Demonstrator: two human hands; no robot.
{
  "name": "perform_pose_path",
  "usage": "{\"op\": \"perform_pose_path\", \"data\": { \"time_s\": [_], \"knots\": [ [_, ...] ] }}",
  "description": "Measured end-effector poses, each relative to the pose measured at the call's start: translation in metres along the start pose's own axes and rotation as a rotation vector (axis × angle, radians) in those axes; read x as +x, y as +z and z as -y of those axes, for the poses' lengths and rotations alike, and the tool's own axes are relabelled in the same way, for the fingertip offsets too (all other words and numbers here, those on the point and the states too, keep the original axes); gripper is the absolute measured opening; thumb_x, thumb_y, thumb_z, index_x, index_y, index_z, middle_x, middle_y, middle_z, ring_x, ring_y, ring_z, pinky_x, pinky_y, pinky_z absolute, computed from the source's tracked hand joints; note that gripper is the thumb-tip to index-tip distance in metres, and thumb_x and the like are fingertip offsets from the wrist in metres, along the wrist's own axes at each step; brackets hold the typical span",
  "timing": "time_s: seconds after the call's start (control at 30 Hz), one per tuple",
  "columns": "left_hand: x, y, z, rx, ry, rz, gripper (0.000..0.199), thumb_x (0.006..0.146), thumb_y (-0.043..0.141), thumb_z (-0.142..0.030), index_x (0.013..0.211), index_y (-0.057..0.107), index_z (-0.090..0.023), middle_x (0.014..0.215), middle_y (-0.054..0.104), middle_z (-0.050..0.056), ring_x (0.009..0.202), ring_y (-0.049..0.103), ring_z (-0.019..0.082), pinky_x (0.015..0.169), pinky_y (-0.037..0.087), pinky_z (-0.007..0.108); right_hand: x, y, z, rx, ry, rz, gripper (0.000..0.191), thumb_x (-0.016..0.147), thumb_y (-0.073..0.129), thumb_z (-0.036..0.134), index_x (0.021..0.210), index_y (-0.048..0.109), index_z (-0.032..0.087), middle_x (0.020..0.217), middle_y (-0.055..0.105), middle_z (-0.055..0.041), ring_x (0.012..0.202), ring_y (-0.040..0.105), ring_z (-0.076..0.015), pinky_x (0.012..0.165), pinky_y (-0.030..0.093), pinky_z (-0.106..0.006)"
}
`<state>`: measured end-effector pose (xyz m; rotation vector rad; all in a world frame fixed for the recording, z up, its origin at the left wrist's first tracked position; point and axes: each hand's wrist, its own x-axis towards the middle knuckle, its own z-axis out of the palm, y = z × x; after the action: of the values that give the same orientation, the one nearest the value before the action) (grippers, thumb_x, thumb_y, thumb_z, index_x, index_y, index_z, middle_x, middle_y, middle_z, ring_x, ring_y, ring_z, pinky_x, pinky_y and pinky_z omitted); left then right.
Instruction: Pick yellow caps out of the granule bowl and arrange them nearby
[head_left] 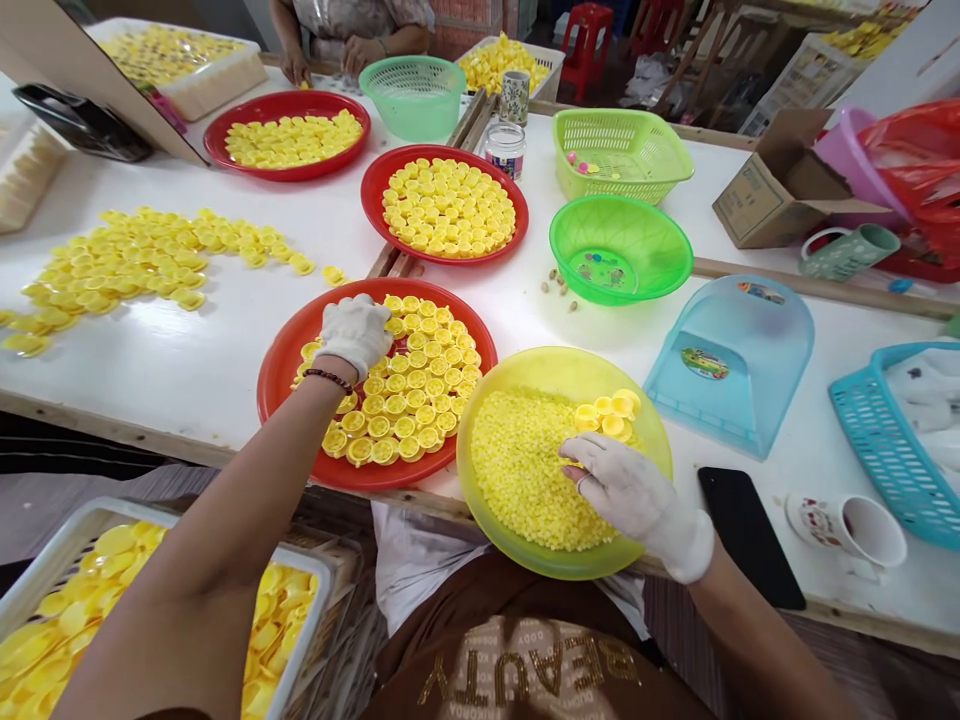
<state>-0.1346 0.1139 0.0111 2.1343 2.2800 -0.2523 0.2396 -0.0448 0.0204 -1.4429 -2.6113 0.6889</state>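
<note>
My left hand (356, 335), in a white glove with bare fingertips, reaches over the red tray (279, 385) at its upper left. Its fingers are curled down among small round yellow plastic pieces (397, 385); what they grip is hidden. My right hand (626, 490), gloved the same way, is above the yellow bowl (544, 368), low over the small yellow pellets (517, 465). Thumb and fingers come together there, and anything between them is too small to make out. Several yellow cups (611, 415) lie on the pellets just beyond that hand.
Two more red trays (367, 195) of yellow pieces stand farther back. A green bowl (622, 250), a blue dustpan (739, 360), a black phone (750, 535) and a mug (874, 530) are to the right. A crate (315, 600) is below left. Another person's hands (360, 55) work opposite.
</note>
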Motion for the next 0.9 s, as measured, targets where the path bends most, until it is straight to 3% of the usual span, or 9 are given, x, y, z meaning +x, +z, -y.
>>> {"op": "perform_pose_path", "data": {
  "time_s": [0.17,0.27,0.37,0.47,0.53,0.63,0.73,0.83,0.9],
  "knots": [
    [0.011,-0.003,0.001,-0.02,-0.006,0.017,0.023,0.086,0.057,-0.026,0.1,0.07,-0.013,0.112,0.065,0.017,0.104,0.059,0.032,0.093,0.042,0.044,-0.002,0.002,-0.006,-0.027,0.003,-0.001,0.014,0.097,0.047,0.016,0.101,0.06,0.021,0.1,0.066,-0.0056,0.095,0.061,-0.0212,0.088,0.048,-0.037],
    [0.002,-0.008,0.001,-0.056,0.011,-0.019,0.029,0.09,0.054,-0.028,0.108,0.069,-0.012,0.114,0.063,0.016,0.105,0.059,0.03,0.094,0.042,0.043,-0.002,0.002,-0.006,-0.114,0.045,0.015,0.013,0.096,0.049,0.017,0.102,0.059,0.021,0.101,0.065,-0.0068,0.095,0.062,-0.0214,0.085,0.048,-0.036],
    [-0.017,-0.016,-0.015,-0.135,0.07,-0.111,0.039,0.096,0.049,-0.036,0.122,0.065,-0.013,0.122,0.061,0.014,0.109,0.057,0.028,0.095,0.044,0.039,0.004,-0.001,0.004,-0.209,0.173,0.1,0.017,0.095,0.059,0.032,0.107,0.059,0.02,0.107,0.065,-0.0096,0.091,0.063,-0.0221,0.077,0.049,-0.034],
    [-0.038,-0.023,-0.057,-0.33,0.257,-0.232,0.036,0.096,0.048,-0.038,0.117,0.067,-0.016,0.12,0.063,0.011,0.106,0.059,0.025,0.094,0.046,0.035,0.017,-0.003,0.015,-0.189,0.208,0.255,0.048,0.086,0.068,0.054,0.116,0.058,0.018,0.112,0.065,-0.0119,0.087,0.065,-0.0238,0.071,0.049,-0.034],
    [-0.053,-0.025,-0.097,-0.491,0.451,-0.247,0.03,0.096,0.047,-0.032,0.107,0.07,-0.017,0.113,0.065,0.009,0.101,0.06,0.022,0.092,0.047,0.034,0.024,0.0,0.018,-0.146,0.175,0.322,0.054,0.086,0.068,0.056,0.122,0.057,0.018,0.113,0.065,-0.0119,0.089,0.066,-0.0244,0.072,0.049,-0.034],
    [-0.068,-0.019,-0.164,-0.549,0.657,-0.064,0.027,0.094,0.046,-0.025,0.099,0.071,-0.016,0.106,0.067,0.01,0.098,0.062,0.022,0.089,0.048,0.034,0.023,0.009,0.015,-0.104,0.099,0.313,0.042,0.092,0.063,0.048,0.121,0.059,0.017,0.11,0.066,-0.0106,0.094,0.065,-0.0237,0.078,0.048,-0.033],
    [-0.071,-0.006,-0.219,-0.479,0.707,0.1,0.025,0.089,0.058,-0.034,0.098,0.071,-0.015,0.103,0.067,0.013,0.094,0.064,0.026,0.082,0.049,0.036,0.013,0.016,0.011,-0.102,0.052,0.257,0.035,0.097,0.056,0.04,0.123,0.059,0.016,0.107,0.066,-0.0102,0.096,0.063,-0.0235,0.082,0.047,-0.034],
    [-0.068,0.003,-0.245,-0.458,0.711,0.142,0.031,0.082,0.066,-0.043,0.095,0.071,-0.015,0.101,0.067,0.013,0.089,0.065,0.028,0.075,0.049,0.036,0.004,0.018,0.007,-0.098,0.035,0.231,0.032,0.097,0.053,0.033,0.123,0.06,0.017,0.107,0.066,-0.0096,0.096,0.062,-0.0225,0.084,0.046,-0.034],
    [-0.069,0.002,-0.244,-0.449,0.706,0.153,0.028,0.083,0.065,-0.04,0.096,0.07,-0.015,0.098,0.068,0.012,0.089,0.066,0.027,0.074,0.049,0.035,0.0,0.017,0.005,-0.074,0.008,0.221,0.028,0.096,0.052,0.028,0.121,0.062,0.017,0.105,0.066,-0.0089,0.096,0.061,-0.0214,0.084,0.046,-0.033]
  ]
}}
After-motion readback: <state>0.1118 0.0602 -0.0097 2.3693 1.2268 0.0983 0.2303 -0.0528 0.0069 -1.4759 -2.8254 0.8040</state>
